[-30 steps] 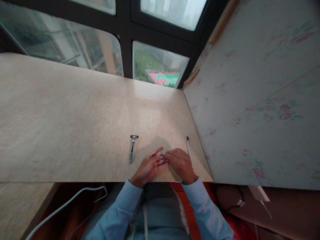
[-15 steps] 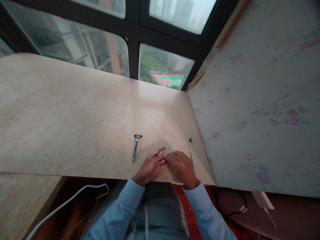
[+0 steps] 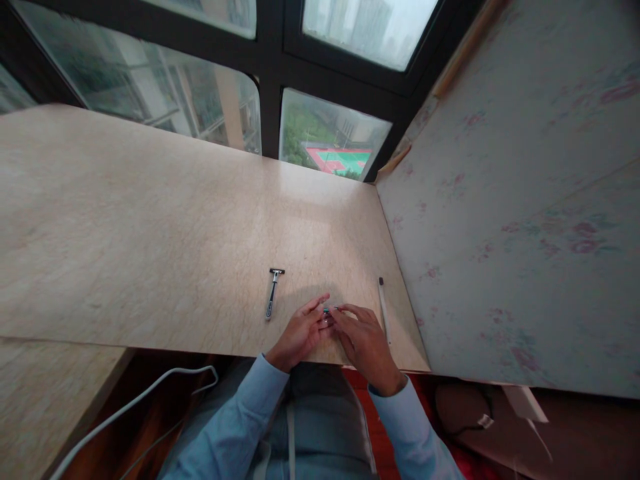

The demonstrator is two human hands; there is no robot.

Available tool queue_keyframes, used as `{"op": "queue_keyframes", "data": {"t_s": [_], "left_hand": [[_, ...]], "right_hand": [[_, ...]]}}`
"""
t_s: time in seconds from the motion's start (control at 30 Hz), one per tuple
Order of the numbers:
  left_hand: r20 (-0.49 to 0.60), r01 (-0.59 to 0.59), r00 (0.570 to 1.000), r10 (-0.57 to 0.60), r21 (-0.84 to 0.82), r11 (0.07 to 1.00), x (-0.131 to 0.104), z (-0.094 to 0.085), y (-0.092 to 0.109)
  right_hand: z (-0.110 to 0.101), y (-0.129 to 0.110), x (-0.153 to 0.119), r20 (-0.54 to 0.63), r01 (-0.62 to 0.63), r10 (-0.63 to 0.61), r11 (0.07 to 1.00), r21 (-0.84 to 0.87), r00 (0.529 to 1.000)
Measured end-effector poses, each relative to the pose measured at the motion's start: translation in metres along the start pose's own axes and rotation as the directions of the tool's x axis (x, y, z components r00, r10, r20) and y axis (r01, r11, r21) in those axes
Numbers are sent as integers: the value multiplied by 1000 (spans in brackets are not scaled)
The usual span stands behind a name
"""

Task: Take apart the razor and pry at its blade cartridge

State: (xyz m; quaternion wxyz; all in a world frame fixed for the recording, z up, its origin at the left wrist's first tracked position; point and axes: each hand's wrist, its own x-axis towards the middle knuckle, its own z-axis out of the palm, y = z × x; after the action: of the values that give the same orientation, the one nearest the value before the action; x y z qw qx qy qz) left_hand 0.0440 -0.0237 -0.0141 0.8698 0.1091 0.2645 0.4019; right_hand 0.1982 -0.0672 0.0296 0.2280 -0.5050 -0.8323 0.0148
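Close to the ledge's front edge, my left hand (image 3: 300,333) is turned palm up, with its fingers bent around a small dark piece with a greenish tint (image 3: 327,311). My right hand (image 3: 363,337) comes over from the right, its thumb and fingertips pinching at that same piece. Most of the piece is covered by fingers, and its kind is too small to make out. To the left of my hands lies a razor (image 3: 273,293), head pointing away from me. A toothbrush (image 3: 384,310) with a white handle and dark bristles lies just right of my right hand.
The pale stone ledge (image 3: 150,247) runs back to dark-framed windows (image 3: 273,87). A wall with floral paper (image 3: 500,233) closes off the right side. Below the ledge at left hangs a white cable (image 3: 145,393); a white box-shaped object (image 3: 524,403) is at lower right.
My right hand's fingers have shifted and spread slightly, so more of the small greenish piece shows. My left hand, the razor and the toothbrush stay in place.
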Motion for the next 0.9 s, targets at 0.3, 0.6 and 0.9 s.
{"op": "queue_keyframes", "data": {"t_s": [0.3, 0.6, 0.9], "left_hand": [[29, -40, 999, 39, 52, 998, 0, -1, -3], [102, -96, 990, 92, 39, 995, -4, 2, -3], [102, -88, 991, 83, 43, 995, -4, 4, -2]], "right_hand": [[-3, -2, 1, 41, -21, 22, 1000, -19, 999], [10, 8, -4, -120, -270, 390, 796, 541, 913], [30, -2, 3, -93, -395, 658, 552, 734, 747]]}}
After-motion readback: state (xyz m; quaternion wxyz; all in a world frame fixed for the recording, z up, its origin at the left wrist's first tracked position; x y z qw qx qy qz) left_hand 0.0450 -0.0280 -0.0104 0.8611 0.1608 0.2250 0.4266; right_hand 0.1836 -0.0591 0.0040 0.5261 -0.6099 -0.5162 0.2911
